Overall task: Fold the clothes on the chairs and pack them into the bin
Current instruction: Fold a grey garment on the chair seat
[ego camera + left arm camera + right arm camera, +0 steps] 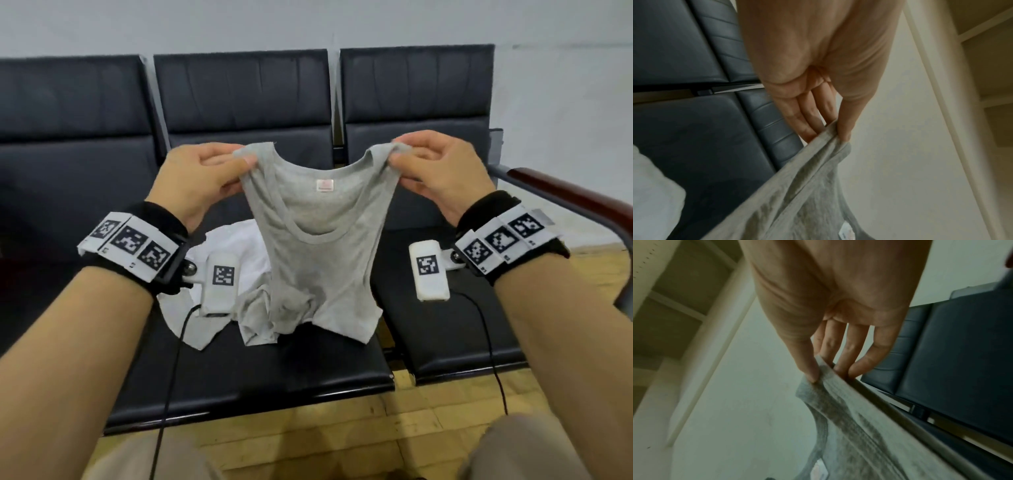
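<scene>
Grey ribbed cotton tank top (317,240) is held up over the middle black padded chair seat (274,370), one strap per hand. Left hand (197,181) pinches the left strap btwn thumb and fingertips; right hand (442,171) does the same w/ the right strap. Both are closed just enough to nip the cloth, not fisted. Probably held wide like this so the top hangs flat and square for folding; the hem is bunched and rests on that seat, so it isn't smoothed yet.

White crumpled cloth garment (233,246) lies on the same seat, behind and left of the tank top, partly under it, unfolded. No bin in any view.

Head view alone gives the whole layout: neckline, pink label, hem. Left wrist view shows the pinch close up: thumb (846,126) on one face of the strap, fingers behind. Right wrist view shows likewise, thumb (807,368) on top, though blurred.
</scene>
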`<move>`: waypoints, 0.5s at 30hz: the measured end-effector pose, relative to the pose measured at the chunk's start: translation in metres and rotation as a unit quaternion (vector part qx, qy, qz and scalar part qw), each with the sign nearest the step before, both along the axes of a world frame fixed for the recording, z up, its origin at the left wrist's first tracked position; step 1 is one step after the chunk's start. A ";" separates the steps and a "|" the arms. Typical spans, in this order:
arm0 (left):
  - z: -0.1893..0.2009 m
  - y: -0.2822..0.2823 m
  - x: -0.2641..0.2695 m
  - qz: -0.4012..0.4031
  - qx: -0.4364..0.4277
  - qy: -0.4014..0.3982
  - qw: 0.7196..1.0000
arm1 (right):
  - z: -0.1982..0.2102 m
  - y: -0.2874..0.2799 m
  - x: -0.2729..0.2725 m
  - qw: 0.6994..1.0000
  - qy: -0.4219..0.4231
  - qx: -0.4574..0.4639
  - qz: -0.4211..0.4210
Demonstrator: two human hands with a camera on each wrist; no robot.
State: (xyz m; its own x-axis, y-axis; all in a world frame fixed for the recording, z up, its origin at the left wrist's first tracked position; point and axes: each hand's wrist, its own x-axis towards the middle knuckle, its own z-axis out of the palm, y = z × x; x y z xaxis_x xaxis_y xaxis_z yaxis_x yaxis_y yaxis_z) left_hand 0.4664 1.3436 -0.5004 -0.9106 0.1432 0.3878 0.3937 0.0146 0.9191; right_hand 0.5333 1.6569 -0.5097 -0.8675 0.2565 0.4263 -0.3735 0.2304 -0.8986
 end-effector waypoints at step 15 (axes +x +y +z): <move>0.181 -0.048 0.087 0.109 -0.068 0.230 0.965 | 0.177 -0.014 0.075 0.965 0.165 0.156 -0.129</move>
State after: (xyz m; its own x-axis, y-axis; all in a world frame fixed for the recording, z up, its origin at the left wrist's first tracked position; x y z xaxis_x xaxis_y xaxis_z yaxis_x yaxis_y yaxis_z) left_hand 0.5533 1.2961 -0.3197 -0.6604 0.0460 0.7495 0.7338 0.2516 0.6310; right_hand 0.6078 1.6434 -0.3324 -0.5964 0.2605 0.7593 -0.5216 0.5933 -0.6132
